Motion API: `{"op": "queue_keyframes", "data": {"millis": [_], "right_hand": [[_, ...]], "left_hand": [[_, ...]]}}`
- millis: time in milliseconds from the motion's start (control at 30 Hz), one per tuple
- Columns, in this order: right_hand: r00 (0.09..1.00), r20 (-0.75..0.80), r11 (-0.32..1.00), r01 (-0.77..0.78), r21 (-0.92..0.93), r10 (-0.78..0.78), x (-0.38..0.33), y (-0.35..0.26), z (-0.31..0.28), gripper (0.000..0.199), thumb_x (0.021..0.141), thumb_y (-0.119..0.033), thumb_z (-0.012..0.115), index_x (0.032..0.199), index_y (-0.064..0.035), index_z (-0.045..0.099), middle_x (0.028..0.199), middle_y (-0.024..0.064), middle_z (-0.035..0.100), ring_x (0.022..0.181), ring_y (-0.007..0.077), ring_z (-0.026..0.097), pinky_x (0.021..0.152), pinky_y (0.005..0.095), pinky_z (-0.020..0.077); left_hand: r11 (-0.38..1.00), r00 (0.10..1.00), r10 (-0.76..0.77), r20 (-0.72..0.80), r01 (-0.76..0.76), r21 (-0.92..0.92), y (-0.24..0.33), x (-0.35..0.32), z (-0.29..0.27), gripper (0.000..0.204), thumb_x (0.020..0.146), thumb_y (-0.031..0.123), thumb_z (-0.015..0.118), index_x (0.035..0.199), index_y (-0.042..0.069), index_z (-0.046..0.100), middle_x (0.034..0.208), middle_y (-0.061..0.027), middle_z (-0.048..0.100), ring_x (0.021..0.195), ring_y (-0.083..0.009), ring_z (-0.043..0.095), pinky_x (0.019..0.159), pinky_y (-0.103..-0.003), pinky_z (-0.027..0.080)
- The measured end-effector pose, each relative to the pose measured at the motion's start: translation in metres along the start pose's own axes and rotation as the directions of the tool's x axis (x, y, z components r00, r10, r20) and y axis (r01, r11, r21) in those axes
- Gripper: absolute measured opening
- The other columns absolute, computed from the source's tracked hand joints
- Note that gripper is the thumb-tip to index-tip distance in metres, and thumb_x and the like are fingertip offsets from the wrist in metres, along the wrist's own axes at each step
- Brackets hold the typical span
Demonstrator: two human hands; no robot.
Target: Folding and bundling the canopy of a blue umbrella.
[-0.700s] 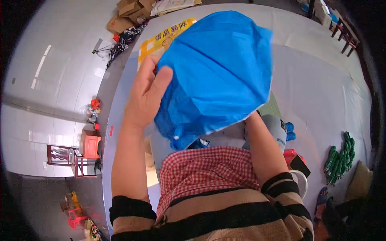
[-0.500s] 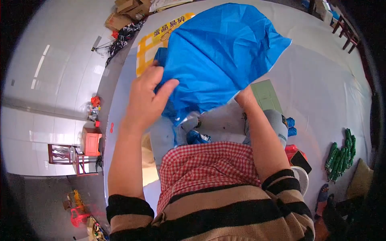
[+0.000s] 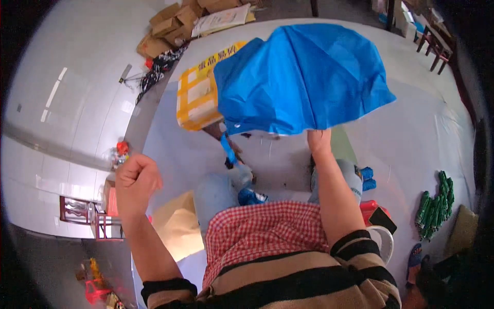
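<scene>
A crinkled blue sheet of thin fabric (image 3: 309, 77) with a pale lower edge is held up ahead of me. My right hand (image 3: 320, 141) is at its lower edge; the fingers disappear behind the fabric, which hangs from this hand. Out to the left, apart from the sheet, my left hand (image 3: 138, 177) is closed with curled fingers; whatever it may hold is hidden. A blue strip (image 3: 229, 149) dangles below the sheet's left corner. Between my knees lies a small shiny blue bundle (image 3: 251, 196). The sheet hides part of a yellow-and-white box (image 3: 198, 98).
Brown paper (image 3: 177, 226) lies by my left knee. To the right are a dark phone (image 3: 383, 220), a white round container (image 3: 382, 242), blue rolls (image 3: 367, 177) and green bundles (image 3: 436, 206). Cardboard boxes (image 3: 172, 26) stand at the back left; a wooden bench (image 3: 435, 46) at the far right.
My left hand has left the sheet, moving left and down, and has closed. The sheet has shifted right and spread wider, uncovering more of the yellow-and-white box. My right hand stays at its edge.
</scene>
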State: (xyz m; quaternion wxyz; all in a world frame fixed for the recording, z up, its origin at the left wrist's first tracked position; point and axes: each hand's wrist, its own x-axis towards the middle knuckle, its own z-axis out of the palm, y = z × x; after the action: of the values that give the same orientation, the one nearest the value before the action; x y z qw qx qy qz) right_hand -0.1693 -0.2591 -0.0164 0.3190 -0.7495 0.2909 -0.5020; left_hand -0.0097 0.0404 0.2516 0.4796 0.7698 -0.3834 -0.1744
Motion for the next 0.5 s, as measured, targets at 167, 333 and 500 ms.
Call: {"op": "queue_keyframes", "data": {"millis": [167,333,500], "right_hand": [[0.969,-0.17,0.976,0.197,0.09,-0.18,0.005,-0.031,-0.009,0.039,0.089,-0.02,0.05,0.122,0.0,0.052,0.127,0.0202,0.05,0.117,0.0354,0.045,0.098,0.0404,0.0358],[0.867,0.256,-0.006,-0.281,0.96,0.427,-0.043,0.005,0.025,0.049,0.09,-0.018,0.053,0.134,-0.0013,0.038,0.133,0.0159,0.046,0.115,0.0254,0.051,0.099,0.0385,0.0421],[0.968,0.226,0.817,-0.044,0.575,-0.107,0.009,-0.115,-0.051,0.06,0.091,-0.033,0.055,0.14,-0.0105,0.03,0.142,0.0137,0.034,0.13,0.0264,0.034,0.109,0.0413,0.0269]], "left_hand": [[0.94,0.904,0.28,-0.322,-0.326,-0.099,0.007,0.022,0.027,0.006,0.088,0.004,0.054,0.083,0.003,0.057,0.073,-0.0026,0.055,0.065,-0.0069,0.05,0.068,-0.024,0.045],[0.881,0.835,0.472,-0.285,-0.437,0.178,0.052,0.046,0.079,0.009,0.089,0.009,0.054,0.09,0.001,0.059,0.086,-0.004,0.059,0.078,-0.0113,0.054,0.075,-0.026,0.046],[0.705,0.856,0.473,0.21,-0.511,0.493,0.045,0.069,0.086,0.026,0.089,0.026,0.056,0.092,0.001,0.062,0.092,-0.0145,0.062,0.089,-0.0289,0.059,0.085,-0.039,0.044]]}}
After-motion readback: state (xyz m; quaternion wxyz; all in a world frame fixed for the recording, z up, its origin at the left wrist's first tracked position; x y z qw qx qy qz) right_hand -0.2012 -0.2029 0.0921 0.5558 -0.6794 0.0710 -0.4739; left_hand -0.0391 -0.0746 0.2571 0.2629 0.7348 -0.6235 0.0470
